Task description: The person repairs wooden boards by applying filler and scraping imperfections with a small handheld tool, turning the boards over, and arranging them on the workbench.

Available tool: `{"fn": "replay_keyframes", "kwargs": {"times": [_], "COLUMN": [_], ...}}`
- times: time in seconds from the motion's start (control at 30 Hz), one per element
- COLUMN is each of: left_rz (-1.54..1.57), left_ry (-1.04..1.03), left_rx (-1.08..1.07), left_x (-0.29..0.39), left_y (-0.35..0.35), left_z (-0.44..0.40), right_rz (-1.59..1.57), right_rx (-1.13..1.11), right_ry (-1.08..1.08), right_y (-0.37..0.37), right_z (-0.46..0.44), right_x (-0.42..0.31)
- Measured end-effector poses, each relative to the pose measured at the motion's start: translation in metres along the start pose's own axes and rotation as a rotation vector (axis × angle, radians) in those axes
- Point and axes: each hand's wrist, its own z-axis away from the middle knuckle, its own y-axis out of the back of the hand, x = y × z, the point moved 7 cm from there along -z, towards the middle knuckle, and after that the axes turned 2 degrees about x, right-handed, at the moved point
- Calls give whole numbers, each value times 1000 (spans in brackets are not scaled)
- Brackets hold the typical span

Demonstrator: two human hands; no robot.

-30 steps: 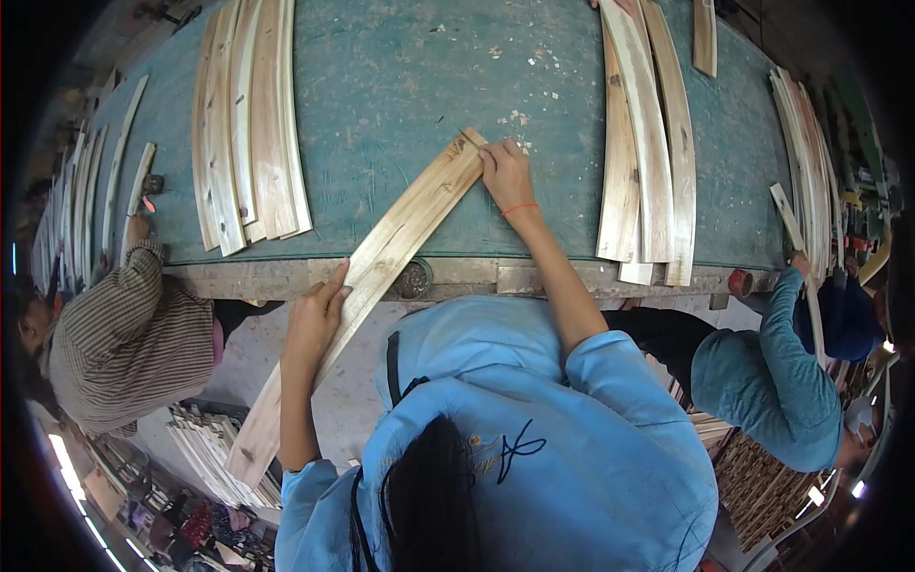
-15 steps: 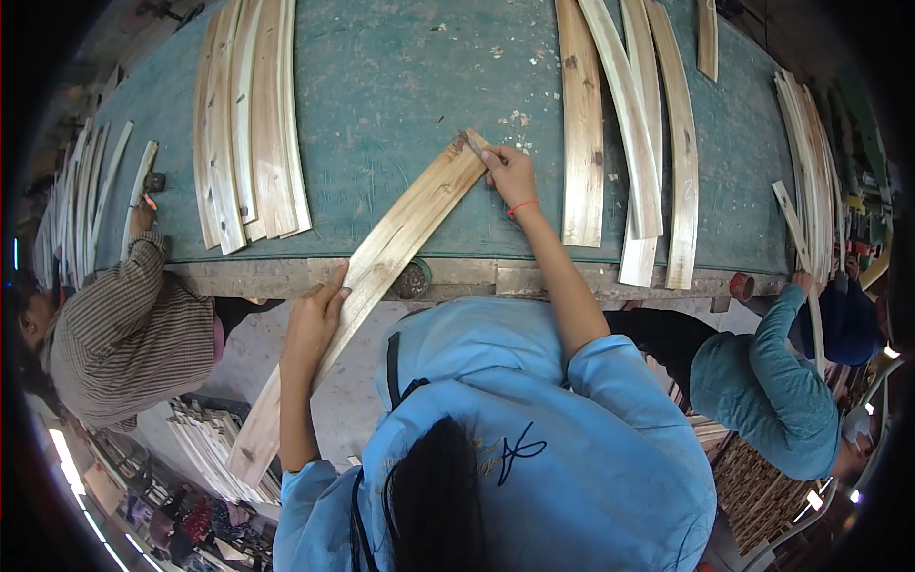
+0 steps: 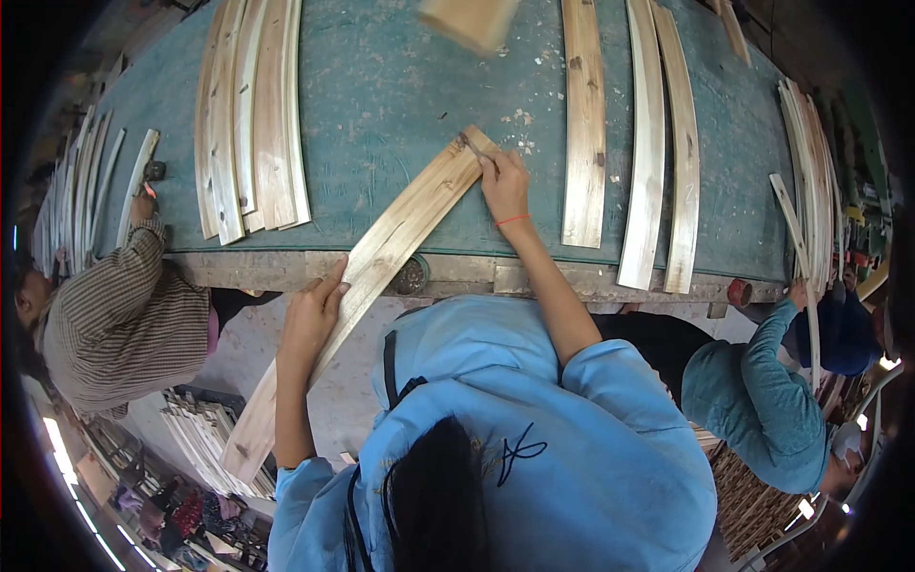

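Since the earlier frame, a blurred board [image 3: 470,21] is newly seen at the far middle, and the crossed pair at right is no longer found: 3 boards [image 3: 643,143] are laid side by side there. A long wooden board [image 3: 375,270] is held slantwise, its far end over the green table [image 3: 410,143], its near end past the near edge at left. Its left edge is clasped by the left hand [image 3: 310,315]. A thin tool [image 3: 476,151] is pinched in the right hand [image 3: 505,186], its tip set at a dark knot near the board's far end. The 2 hands are placed well apart. A row of boards [image 3: 274,114] is laid at left
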Motion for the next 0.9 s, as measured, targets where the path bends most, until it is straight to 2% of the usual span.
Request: {"fn": "replay_keyframes", "kwargs": {"times": [0.07,0.13,0.23,0.47,0.6,0.67,0.73,0.9], "left_rz": [-9,-7,-6,15,15,-108,-204,-440], "left_ry": [-21,-10,14,51,-20,-33,-68,-201], "left_rx": [25,22,5,-25,28,51,88,188], "left_x": [1,2,1,4,6,12,19,35], "left_y": [1,2,0,-2,-3,0,2,3], "left_z": [0,1,1,4,6,8,12,20], "right_rz": [40,52,61,89,-3,-61,-508,-625], "right_rx": [-21,1,-53,5,-40,-34,-45,58], "right_ry": [-50,62,92,35,73,54,-664,-675], "right_y": [-1,-1,-3,0,-1,1,-7,7], "right_z": [0,0,3,2,-1,-5,4,-6], "right_x": [2,-10,-14,-9,-9,-5,43,45]}}
